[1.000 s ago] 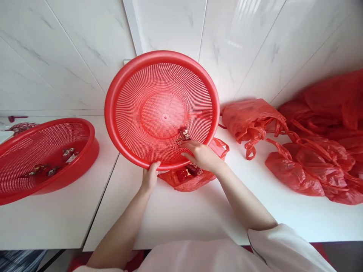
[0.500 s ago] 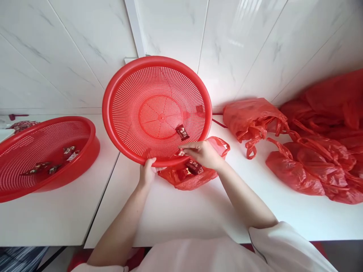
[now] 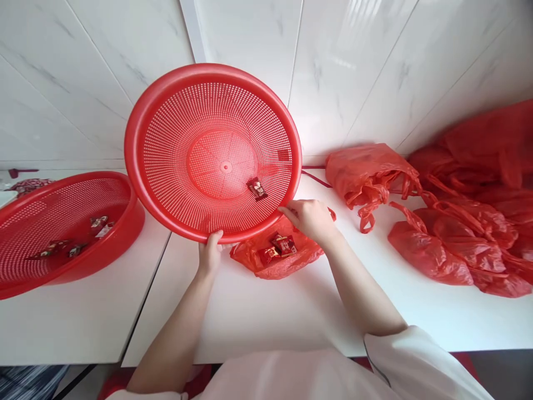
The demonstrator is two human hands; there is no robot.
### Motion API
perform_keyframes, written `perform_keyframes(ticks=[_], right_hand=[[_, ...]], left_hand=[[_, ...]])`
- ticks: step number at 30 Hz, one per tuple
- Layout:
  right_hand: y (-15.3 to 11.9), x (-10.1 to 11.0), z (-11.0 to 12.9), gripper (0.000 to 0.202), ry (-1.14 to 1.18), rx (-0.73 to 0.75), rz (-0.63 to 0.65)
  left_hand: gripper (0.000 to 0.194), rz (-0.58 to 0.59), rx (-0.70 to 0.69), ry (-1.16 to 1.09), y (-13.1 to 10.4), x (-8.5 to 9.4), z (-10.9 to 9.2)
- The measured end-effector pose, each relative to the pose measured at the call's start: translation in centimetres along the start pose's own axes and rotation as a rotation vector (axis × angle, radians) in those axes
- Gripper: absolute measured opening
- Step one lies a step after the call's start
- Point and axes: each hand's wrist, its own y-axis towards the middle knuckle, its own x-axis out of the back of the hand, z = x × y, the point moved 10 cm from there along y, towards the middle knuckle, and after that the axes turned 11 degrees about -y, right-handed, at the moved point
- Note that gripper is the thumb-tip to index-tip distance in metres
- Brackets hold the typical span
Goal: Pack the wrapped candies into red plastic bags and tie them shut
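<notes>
A red plastic basket (image 3: 225,139) with a mesh wall is tilted towards me above the table. My left hand (image 3: 211,254) grips its near rim, thumb on top. At the right part of the near rim, my right hand (image 3: 308,218) has its fingers closed on the edge. One wrapped candy (image 3: 257,189) in a dark red wrapper lies inside, low on the right. Under the near rim sits an open red plastic bag (image 3: 277,270), with a few wrapped candies (image 3: 285,244) visible in it. The basket and my right hand cover part of the bag.
Another red basket (image 3: 100,266) stands at the left with several wrapped sweets in it. Knotted red plastic bags (image 3: 437,255) are heaped at the right. A tiled wall (image 3: 333,66) rises behind the white table (image 3: 258,316).
The basket has shifted left and slightly up. My right hand has moved from a small wrapped candy inside to the basket's rim; that candy is out of the basket.
</notes>
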Motion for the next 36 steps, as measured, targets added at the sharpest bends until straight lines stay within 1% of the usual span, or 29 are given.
perform_keyframes(ticks=[2, 4, 6, 8, 10, 13, 15, 17, 19, 21, 22, 24, 28, 31, 33, 36], right_hand=[[0.1, 0.8, 0.0, 0.04, -0.08, -0.027, -0.115], [0.1, 1.0, 0.5, 0.035, -0.058, -0.013, -0.189], [0.1, 0.7, 0.8, 0.03, -0.049, -0.029, -0.234], [0.2, -0.1, 0.5, 0.034, -0.096, -0.097, -0.244], [0.3, -1.4, 0.0, 0.039, -0.165, -0.176, -0.21], [0.5, -3.5, -0.8, 0.033, -0.173, -0.24, -0.104], [0.6, -4.7, -1.1, 0.03, -0.068, -0.24, -0.03], [0.8, -5.1, -0.5, 0.027, 0.104, -0.16, 0.013], [0.9, -4.3, 0.9, 0.019, 0.284, 0.001, 0.017], [0.6, -2.8, 2.3, 0.013, 0.416, 0.168, 0.014], [0.4, -2.0, 2.8, 0.011, 0.461, 0.23, 0.023], [0.0, -0.7, 3.3, 0.007, 0.514, 0.301, 0.067], [-0.7, 0.7, 2.9, 0.006, 0.484, 0.334, 0.131], [-0.8, 0.9, 2.1, 0.009, 0.379, 0.313, 0.127], [-0.7, 0.9, 1.1, 0.016, 0.298, 0.253, 0.116], [-0.7, 0.7, -0.1, 0.033, 0.224, 0.169, 0.136]], left_hand=[[0.046, 0.008, 0.003, 0.018, -0.3, -0.2, 0.1], [0.045, 0.023, 0.008, 0.043, -0.8, -0.5, 0.4], [0.043, 0.047, 0.029, 0.086, -1.3, -0.9, 1.0], [0.04, 0.079, 0.052, 0.129, -1.9, -1.3, 2.0], [0.036, 0.116, 0.051, 0.147, -2.4, -1.7, 2.7], [0.03, 0.145, 0.017, 0.156, -2.9, -2.2, 2.9], [0.028, 0.145, 0.05, 0.165, -2.9, -2.3, 3.2], [0.029, 0.144, 0.122, 0.153, -2.8, -2.3, 3.7], [0.034, 0.132, 0.165, 0.117, -2.5, -2.2, 3.8], [0.039, 0.108, 0.149, 0.074, -1.9, -1.8, 3.3], [0.041, 0.096, 0.133, 0.057, -1.5, -1.6, 2.9], [0.042, 0.068, 0.09, 0.044, -0.8, -1.0, 2.0], [0.044, 0.027, 0.007, 0.029, 0.2, -0.2, -0.1], [0.042, 0.008, -0.016, -0.01, 0.4, -0.1, -1.1], [0.038, -0.022, -0.01, -0.029, 0.5, 0.0, -1.4], [0.03, -0.062, 0.016, -0.057, 0.5, 0.2, -1.5]])
